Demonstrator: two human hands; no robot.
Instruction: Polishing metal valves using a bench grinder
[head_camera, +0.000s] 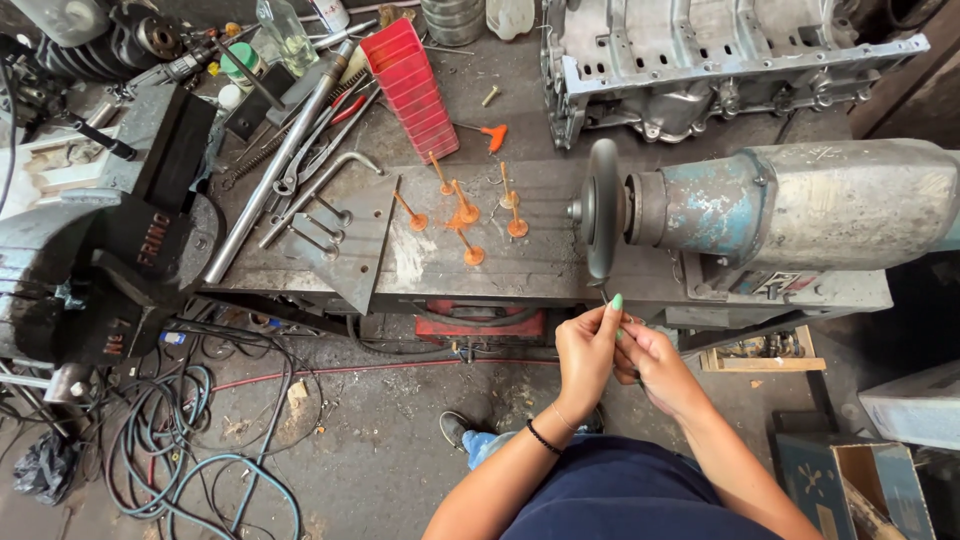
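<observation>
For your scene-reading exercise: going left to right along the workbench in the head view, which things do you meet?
Grey bench vise → long steel bar → red plastic tray → orange-coated engine valves → dark grinding wheel → bench grinder's worn blue-grey motor housing. Both hands, left hand and right hand, pinch a thin stem below the wheel.

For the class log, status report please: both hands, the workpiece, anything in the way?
Left hand and right hand together pinching a thin valve stem, tip up at the grinding wheel edge. Orange valves lie apart on the bench. Nothing between hands and wheel.
</observation>
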